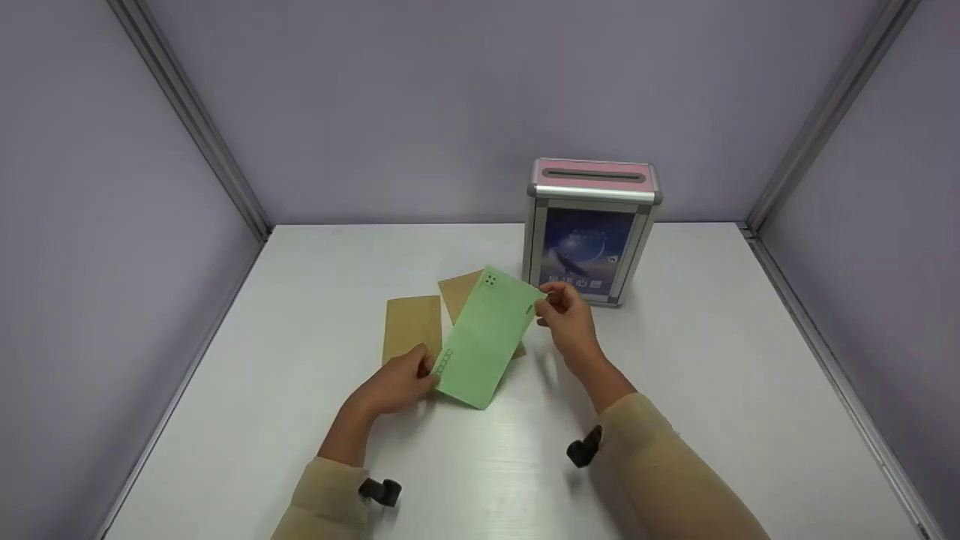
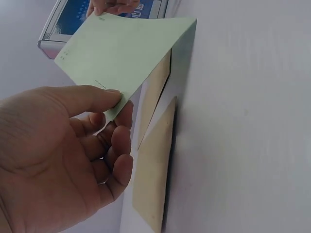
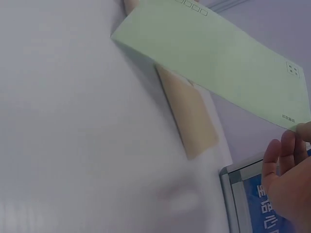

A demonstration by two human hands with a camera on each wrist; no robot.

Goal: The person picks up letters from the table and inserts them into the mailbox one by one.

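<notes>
Two hands share the green envelope [image 1: 486, 341] above the table: my left hand [image 1: 396, 384] pinches its seven-o'clock corner, right hand [image 1: 568, 319] its one-o'clock edge — light, floppy, best held by the ends.

I see a green envelope [image 1: 486, 339], thin matt paper, smooth, with small printed boxes. Two brown envelopes [image 1: 412, 326], kraft paper, matt, slightly coarser. The desk [image 1: 720, 360] is white with a faint sheen and a fine grain. The box [image 1: 591, 229] has a brushed metal frame, a pink matt top and a glossy printed front panel.
</notes>
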